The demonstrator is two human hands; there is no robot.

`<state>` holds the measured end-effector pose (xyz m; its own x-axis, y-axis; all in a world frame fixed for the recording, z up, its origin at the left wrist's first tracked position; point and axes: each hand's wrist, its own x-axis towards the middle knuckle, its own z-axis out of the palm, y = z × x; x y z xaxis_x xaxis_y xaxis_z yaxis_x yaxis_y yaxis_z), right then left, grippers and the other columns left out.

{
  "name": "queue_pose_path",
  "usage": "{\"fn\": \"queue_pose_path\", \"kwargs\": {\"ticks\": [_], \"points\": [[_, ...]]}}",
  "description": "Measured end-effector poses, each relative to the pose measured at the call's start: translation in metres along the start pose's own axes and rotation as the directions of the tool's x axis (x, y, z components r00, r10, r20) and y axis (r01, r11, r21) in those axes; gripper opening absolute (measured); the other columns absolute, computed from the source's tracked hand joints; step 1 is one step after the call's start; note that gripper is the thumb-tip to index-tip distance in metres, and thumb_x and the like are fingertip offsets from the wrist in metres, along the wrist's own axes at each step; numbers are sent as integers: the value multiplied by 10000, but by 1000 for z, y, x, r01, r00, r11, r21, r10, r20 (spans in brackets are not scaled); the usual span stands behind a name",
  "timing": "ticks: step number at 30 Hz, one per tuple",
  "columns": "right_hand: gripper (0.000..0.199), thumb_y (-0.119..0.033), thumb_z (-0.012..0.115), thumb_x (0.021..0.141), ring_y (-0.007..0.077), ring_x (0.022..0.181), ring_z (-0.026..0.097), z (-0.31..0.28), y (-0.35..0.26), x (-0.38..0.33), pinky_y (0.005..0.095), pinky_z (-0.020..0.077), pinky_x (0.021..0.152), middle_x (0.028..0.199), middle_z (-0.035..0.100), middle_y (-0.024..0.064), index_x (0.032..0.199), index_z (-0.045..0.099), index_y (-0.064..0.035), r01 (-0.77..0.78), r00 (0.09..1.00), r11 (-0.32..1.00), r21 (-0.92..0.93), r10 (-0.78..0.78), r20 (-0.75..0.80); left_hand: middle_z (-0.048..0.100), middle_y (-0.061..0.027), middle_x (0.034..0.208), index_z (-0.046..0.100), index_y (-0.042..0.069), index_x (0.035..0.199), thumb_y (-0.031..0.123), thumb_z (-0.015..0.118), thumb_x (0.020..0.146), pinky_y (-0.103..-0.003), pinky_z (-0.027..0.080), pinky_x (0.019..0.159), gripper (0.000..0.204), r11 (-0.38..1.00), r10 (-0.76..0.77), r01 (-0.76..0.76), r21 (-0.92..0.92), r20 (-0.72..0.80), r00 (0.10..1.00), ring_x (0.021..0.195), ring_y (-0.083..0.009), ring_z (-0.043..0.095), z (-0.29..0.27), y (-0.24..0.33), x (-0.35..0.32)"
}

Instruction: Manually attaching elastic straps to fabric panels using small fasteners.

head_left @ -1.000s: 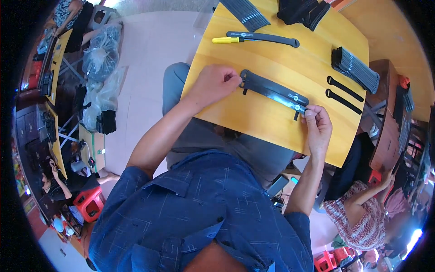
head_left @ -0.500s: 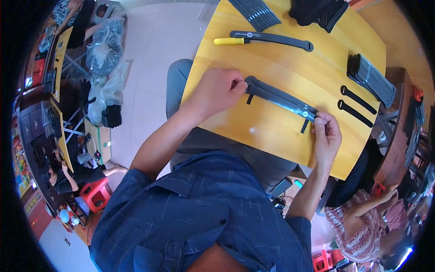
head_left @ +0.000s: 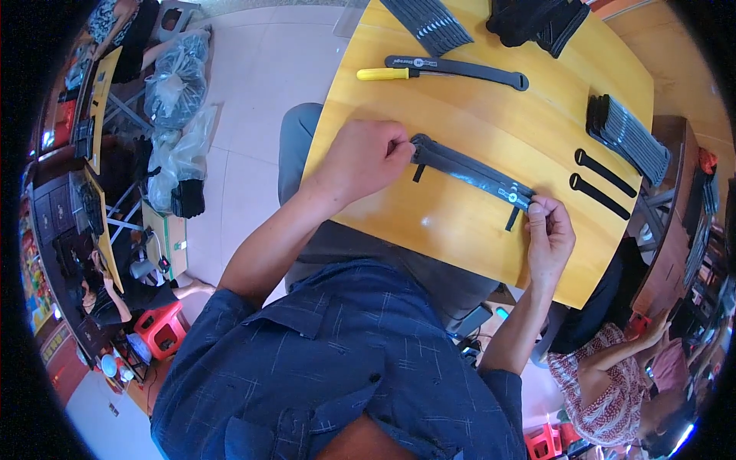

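Note:
Between my two hands, just above the wooden table, stretches a bundle of long black straps with a printed label near its right end. My left hand is closed, pinching the bundle's left end. At the right end, my right hand grips it between thumb and fingers. Two short black strips stick out below the bundle, one near each end. Beyond the bundle lies a yellow-handled tool with a thin metal shaft, against a single black strap with a looped end.
Two short looped black straps lie at the table's right, beside a stack of black straps. Another strap stack and a dark pile sit at the far edge. A person sits at lower right; clear bags stand left.
Both hands and the bundle have shifted slightly left, the right end a little toward me. My grip on both ends stays the same.

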<state>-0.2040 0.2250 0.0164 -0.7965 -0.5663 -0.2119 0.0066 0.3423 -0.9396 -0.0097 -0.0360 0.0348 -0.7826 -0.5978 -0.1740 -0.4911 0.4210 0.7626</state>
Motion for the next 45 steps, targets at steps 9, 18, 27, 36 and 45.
{"fn": "queue_pose_path", "kwargs": {"ticks": [9,18,27,36,45], "points": [[155,-143,676,1013,37,721,521,1,-4,0,183,426,641,869,640,-22,1082,695,-6,-19,1000,999,-31,18,-10,670,-189,723,680,12,780,184,666,881,-442,513,619,200,997,-53,50,56,39,998,680,-365,674,-4,5,1],[130,-116,662,1016,46,748,539,3,-3,0,183,429,648,876,645,-12,1071,692,-3,-18,999,999,-28,18,-28,586,-148,648,670,7,827,180,681,920,-367,412,529,197,999,39,-39,-25,-1,999,547,-218,541,-2,-4,0],[92,-96,664,1006,35,682,500,0,3,1,174,400,611,805,594,-42,1045,691,-16,-3,1000,1000,-1,3,-31,672,-188,766,684,20,837,226,648,924,-453,500,645,226,997,45,-47,63,20,999,724,-374,665,-1,-4,0],[118,-122,681,1001,37,672,489,1,8,5,181,385,595,804,589,-36,1055,691,-18,25,999,999,-30,-26,-31,708,-171,809,716,43,829,224,632,910,-498,520,731,215,995,39,-41,95,19,999,807,-377,684,3,-9,0],[113,-125,668,1010,36,668,481,0,12,7,172,376,597,812,608,-31,1042,688,-18,57,998,997,-50,-58,-26,711,-172,819,722,47,815,237,646,898,-514,522,744,220,989,56,-56,133,4,998,812,-379,685,9,-11,2]]}}
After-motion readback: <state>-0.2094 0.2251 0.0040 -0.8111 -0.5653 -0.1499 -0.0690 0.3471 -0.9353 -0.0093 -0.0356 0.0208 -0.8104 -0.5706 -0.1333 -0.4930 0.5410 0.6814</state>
